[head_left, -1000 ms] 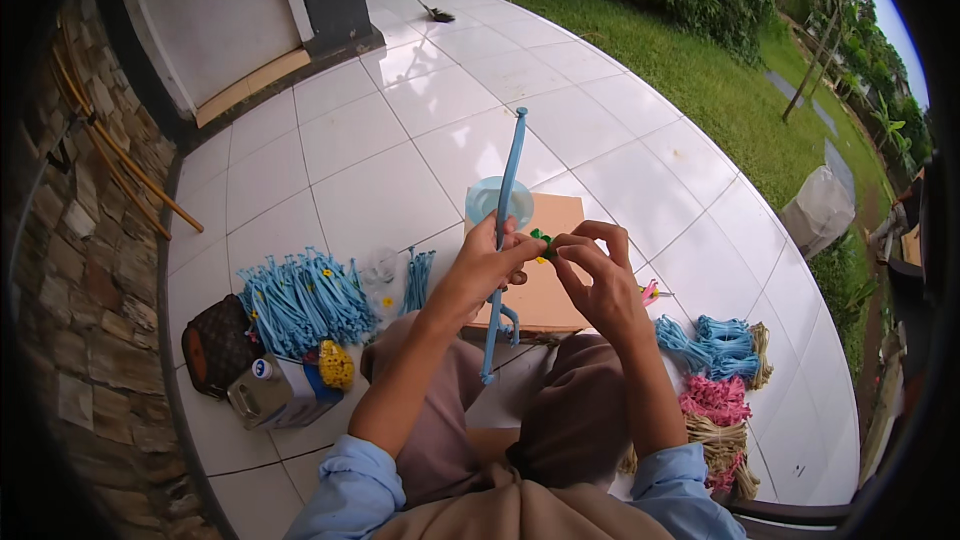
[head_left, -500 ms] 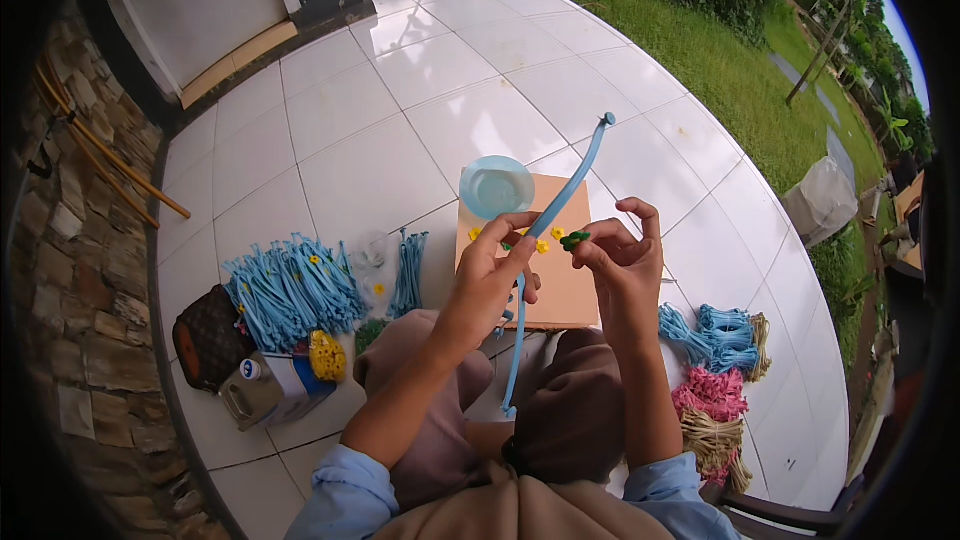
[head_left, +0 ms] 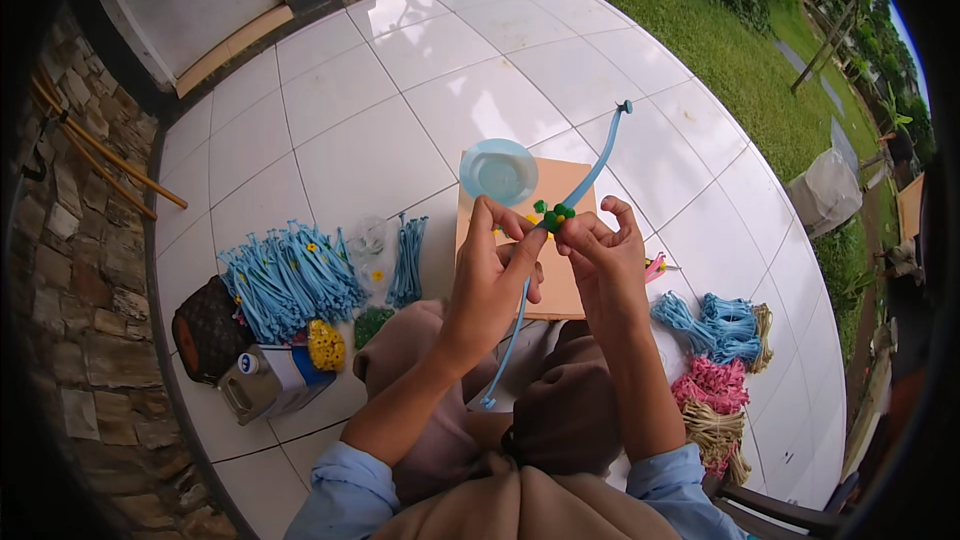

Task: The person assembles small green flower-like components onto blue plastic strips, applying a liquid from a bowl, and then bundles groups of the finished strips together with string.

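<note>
Tiled floor (head_left: 330, 170); left fingers (head_left: 526, 253) pinch blue strip (head_left: 602, 160), bent right fingers (head_left: 585, 240), close by, pinch green piece (head_left: 556, 219).

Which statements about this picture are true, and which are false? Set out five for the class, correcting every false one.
1. The left hand holds a blue strand. True.
2. The right hand has a red piece at its fingertips. False: a green piece is at the right hand's fingertips.
3. A pale blue round dish is at the far left corner of the tan board. True.
4. The pink bundle lies on the person's left. False: the pink bundle lies on the person's right.
5. A yellow clump lies on the person's left. True.
</note>
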